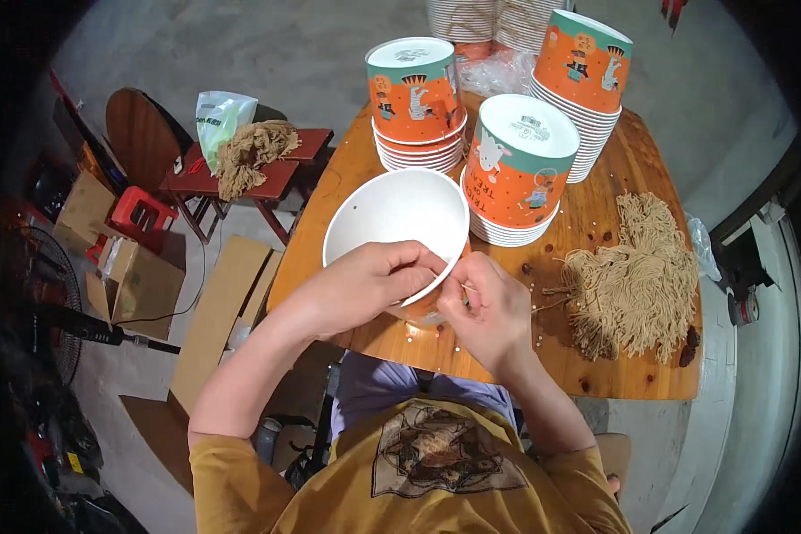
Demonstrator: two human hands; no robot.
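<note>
A white-lined paper bucket is tilted toward me at the near edge of the wooden table, its mouth facing me. One small hole shows in its far-left wall. My left hand reaches over the near rim, fingers pinched together inside; what they grip is hidden. Just outside the rim on the right, my right hand is closed, thumb against forefinger, with a thin pale cord at the fingertips. To its right lies a spread bundle of tan cords.
Upside-down stacks of orange-and-green paper buckets stand behind, at the middle, far left and far right. Small white bits dot the wooden table. On the left, a red bench bears more tan cord and a plastic bag.
</note>
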